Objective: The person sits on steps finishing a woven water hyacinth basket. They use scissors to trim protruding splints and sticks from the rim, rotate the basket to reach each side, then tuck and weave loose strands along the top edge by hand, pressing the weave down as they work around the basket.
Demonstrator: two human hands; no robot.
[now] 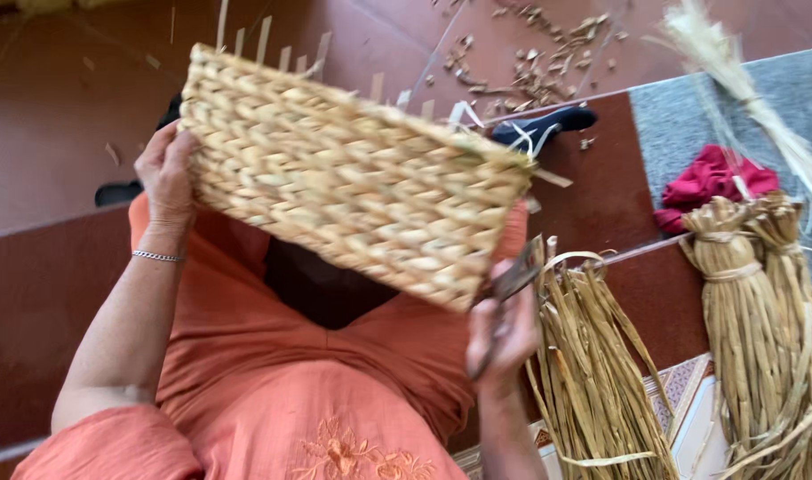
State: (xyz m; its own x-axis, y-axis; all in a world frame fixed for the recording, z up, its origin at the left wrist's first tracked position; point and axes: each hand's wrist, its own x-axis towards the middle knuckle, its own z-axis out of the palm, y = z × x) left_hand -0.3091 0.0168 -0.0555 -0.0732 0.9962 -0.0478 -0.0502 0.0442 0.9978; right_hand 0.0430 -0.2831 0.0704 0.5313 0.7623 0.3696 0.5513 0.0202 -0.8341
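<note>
Between my hands the woven basket tilts; my left hand grips its edge, fingers hidden behind. Below, my blurred right hand clasps scissors.

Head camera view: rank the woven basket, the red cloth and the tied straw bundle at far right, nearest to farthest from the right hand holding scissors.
From the right hand holding scissors:
1. Woven basket, just above it, touching or nearly so.
2. Tied straw bundle, off to the right on the floor.
3. Red cloth, upper right, on the grey mat.
</note>
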